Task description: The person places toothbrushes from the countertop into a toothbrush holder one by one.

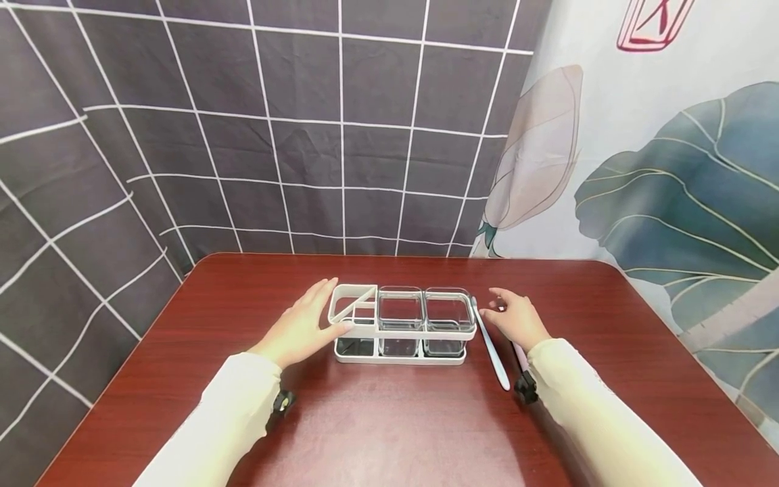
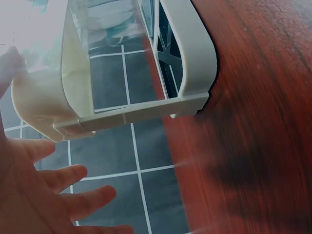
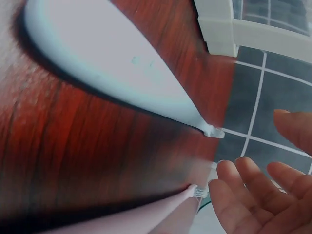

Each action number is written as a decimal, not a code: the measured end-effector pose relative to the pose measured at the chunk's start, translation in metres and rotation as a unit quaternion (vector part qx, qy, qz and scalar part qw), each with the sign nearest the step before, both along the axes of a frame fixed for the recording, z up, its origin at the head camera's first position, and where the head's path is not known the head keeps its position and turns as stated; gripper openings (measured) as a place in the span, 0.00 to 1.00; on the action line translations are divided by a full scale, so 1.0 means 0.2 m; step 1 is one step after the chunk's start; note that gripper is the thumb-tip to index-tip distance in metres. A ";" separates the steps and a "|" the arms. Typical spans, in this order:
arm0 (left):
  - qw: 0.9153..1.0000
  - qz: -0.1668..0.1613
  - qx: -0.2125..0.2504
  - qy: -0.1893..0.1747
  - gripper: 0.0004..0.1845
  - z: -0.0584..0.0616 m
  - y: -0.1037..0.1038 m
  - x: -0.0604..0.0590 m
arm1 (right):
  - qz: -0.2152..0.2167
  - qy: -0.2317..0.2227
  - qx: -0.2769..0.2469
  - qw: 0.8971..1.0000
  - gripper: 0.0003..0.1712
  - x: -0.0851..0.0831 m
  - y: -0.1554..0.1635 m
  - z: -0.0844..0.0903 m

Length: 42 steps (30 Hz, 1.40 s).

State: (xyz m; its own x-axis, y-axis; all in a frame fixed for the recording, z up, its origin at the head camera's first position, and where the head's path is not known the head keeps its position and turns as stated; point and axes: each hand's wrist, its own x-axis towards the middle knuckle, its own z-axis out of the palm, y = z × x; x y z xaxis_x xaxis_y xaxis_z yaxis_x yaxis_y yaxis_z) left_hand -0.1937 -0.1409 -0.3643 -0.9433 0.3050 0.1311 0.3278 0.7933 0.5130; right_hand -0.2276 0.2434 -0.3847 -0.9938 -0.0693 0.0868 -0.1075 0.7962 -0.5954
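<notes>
A white two-tier rack [image 1: 398, 360] stands mid-table with two clear square cups, the left cup [image 1: 399, 308] and the right cup [image 1: 449, 308]; its left compartment has a slanted divider. My left hand [image 1: 298, 330] is at the rack's left end, fingers spread and thumb at the front upper rim; firm contact cannot be told. In the left wrist view, the rack's end [image 2: 129, 113] is beside those fingers. My right hand [image 1: 517, 320] holds nothing, fingers loosely bent. Near it lie a light blue toothbrush [image 1: 496, 358] and a pink toothbrush [image 3: 146, 212], the latter partly hidden by the arm in the head view.
The reddish-brown wooden table [image 1: 389, 433] runs back to a grey curtain [image 1: 304, 155] with a white grid. A floral curtain [image 1: 657, 203] hangs at the right. Black wrist devices are on both arms, the left device [image 1: 282, 402] and the right device [image 1: 526, 388].
</notes>
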 end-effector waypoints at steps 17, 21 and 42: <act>0.997 -0.032 0.055 -0.033 0.47 -0.02 0.00 -0.02 | -0.035 -0.116 -0.064 0.991 0.24 -0.08 -0.01 -0.07; 0.997 -0.030 0.064 -0.039 0.46 -0.03 0.00 -0.02 | -0.034 -0.126 -0.056 0.990 0.21 -0.10 -0.01 -0.09; 0.994 -0.028 0.094 -0.057 0.47 -0.03 0.00 -0.01 | -0.070 -0.165 -0.068 0.982 0.13 -0.18 -0.02 -0.12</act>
State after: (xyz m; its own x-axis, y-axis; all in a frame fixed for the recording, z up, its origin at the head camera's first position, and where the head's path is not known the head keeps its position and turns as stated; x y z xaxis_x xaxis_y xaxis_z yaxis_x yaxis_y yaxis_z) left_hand -0.1963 -0.1401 -0.3701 -0.9378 0.3369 0.0840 0.2994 0.6623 0.6868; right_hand -0.2637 0.2391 -0.4095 -0.9685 0.0603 -0.2415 0.2135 0.7000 -0.6815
